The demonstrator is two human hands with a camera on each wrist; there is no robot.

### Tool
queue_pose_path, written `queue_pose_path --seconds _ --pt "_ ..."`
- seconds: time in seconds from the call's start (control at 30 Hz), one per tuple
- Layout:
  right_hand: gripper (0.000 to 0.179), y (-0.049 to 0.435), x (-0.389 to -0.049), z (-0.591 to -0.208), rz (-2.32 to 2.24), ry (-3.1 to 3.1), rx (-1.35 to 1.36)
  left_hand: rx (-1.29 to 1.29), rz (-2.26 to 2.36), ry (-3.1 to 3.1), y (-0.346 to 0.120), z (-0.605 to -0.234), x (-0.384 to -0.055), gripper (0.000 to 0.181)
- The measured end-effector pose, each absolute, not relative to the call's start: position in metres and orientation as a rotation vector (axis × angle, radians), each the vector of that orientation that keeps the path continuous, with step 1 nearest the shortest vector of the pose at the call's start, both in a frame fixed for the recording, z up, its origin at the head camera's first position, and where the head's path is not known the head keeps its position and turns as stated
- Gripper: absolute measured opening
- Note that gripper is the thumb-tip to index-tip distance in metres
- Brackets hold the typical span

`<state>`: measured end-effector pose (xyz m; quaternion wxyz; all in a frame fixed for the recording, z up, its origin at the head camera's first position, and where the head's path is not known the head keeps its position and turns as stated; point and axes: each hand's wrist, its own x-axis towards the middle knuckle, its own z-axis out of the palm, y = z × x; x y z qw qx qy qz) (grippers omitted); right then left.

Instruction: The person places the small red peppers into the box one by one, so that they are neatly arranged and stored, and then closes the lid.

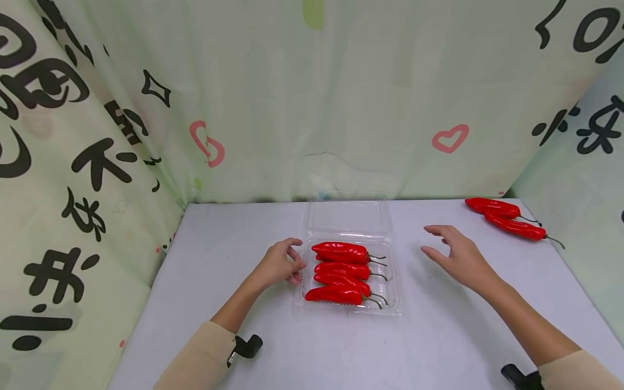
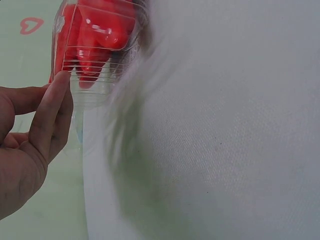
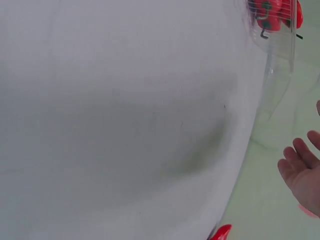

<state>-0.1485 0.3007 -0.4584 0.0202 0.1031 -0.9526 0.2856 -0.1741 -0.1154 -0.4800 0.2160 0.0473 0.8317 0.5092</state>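
A clear plastic clamshell box lies on the table with its lid raised at the back. Several red chili peppers lie side by side in it, stems pointing right. At the box's left side is my left hand; in the left wrist view its fingertips touch or nearly touch the box wall. My right hand is held above the table, to the right of the box, fingers spread from the thumb and holding nothing. Two more red peppers lie at the table's right back corner.
The white table is backed by a pale green curtain with printed figures, which also hangs along both sides. A black wrist mount sits at the left sleeve, another at the right sleeve.
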Motion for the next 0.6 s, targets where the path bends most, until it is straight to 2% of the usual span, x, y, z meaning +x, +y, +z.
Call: queue_pose_path --seconds 0.6 --pt "0.071 0.367 -0.169 -0.461 0.823 -3.091 0.129 0.129 1.413 2.301 -0.116 -0.483 -0.175 0.058"
